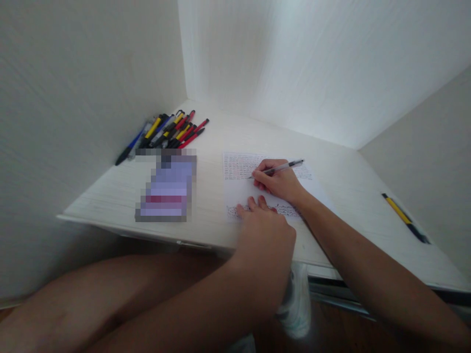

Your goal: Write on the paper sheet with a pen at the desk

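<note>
A sheet of paper lies on the white desk, with handwriting in dark and reddish ink across its upper part and more dark writing along its lower edge. My right hand is closed around a clear pen with a dark end, its tip touching the paper just below the upper lines. Nearer to me, my left hand rests on the lower part of the sheet, fingers spread and holding nothing. It covers some of the lower writing.
Left of the paper lies a blurred-out phone-like object. Behind it is a pile of several pens in red, yellow, blue and black. A yellow and black pen lies at the desk's right. White walls enclose the desk on three sides.
</note>
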Demonstrator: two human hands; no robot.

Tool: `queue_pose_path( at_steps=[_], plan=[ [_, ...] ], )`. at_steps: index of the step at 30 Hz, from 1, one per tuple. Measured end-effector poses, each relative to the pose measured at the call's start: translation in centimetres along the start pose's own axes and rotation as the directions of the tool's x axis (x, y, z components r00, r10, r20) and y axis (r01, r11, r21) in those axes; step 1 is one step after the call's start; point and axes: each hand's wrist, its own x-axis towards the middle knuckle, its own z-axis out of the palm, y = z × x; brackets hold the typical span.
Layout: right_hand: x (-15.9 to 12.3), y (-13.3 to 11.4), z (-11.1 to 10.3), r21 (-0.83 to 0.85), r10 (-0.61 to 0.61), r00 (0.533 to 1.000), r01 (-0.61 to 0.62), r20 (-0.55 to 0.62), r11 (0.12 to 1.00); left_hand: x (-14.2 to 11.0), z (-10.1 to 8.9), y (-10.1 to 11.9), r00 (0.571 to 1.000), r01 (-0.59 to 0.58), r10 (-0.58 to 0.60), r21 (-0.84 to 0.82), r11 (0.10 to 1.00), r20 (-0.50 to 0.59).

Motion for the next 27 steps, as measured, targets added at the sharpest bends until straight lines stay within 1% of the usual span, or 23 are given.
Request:
queue_pose_path(
  at_steps=[2, 4, 10, 13, 15, 17, 19, 21, 24, 27],
  plan=[
    [0.0, 0.0, 0.0, 0.008, 0.002, 1.0, -0.002, 0.002, 1.0, 0.0, -0.4, 0.4, 0.999, -0.006, 0.004, 0.066, 0.998, 0.033],
    [0.0, 0.1, 0.0, 0.014, 0.001, 1.0, -0.001, 0.0, 1.0, 0.0, -0.7, 0.7, 0.999, -0.018, 0.012, 0.099, 0.995, 0.053],
    [0.0, 0.2, 0.0, 0.019, -0.01, 1.0, 0.01, 0.009, 1.0, -0.1, -1.0, 0.7, 0.996, -0.046, 0.036, 0.12, 0.992, 0.084],
    [0.0, 0.0, 0.0, 0.022, -0.014, 1.0, 0.014, 0.008, 1.0, -0.1, -1.2, 0.6, 0.997, -0.041, 0.032, 0.133, 0.99, 0.065],
    [0.0, 0.0, 0.0, 0.054, 0.007, 1.0, -0.006, -0.006, 0.999, 0.0, -1.2, 0.6, 0.998, -0.029, 0.022, 0.13, 0.991, 0.053],
    [0.0, 0.2, 0.0, 0.151, 0.048, 0.997, -0.039, -0.056, 0.988, 0.2, -1.0, 0.5, 0.999, -0.007, 0.002, 0.095, 0.995, 0.054],
    [0.1, 0.6, 0.0, 0.275, 0.087, 0.99, -0.054, -0.11, 0.96, 0.1, -0.5, 0.5, 0.999, 0.017, -0.02, 0.058, 0.998, 0.043],
    [0.3, 1.0, 0.0, 0.35, 0.102, 0.987, -0.053, -0.122, 0.935, -0.3, 0.4, 0.7, 1.0, 0.02, -0.02, 0.034, 0.999, 0.011],
    [0.4, 1.5, -0.1, 0.352, 0.095, 0.992, -0.06, -0.082, 0.934, -1.6, 2.6, 1.5, 0.999, -0.034, 0.033, -0.022, 0.999, -0.039],
    [0.5, 1.6, -0.2, 0.33, 0.092, 0.994, -0.069, -0.055, 0.942, -2.6, 4.6, 2.5, 0.996, -0.081, 0.079, -0.03, 0.996, -0.035]
  ],
)
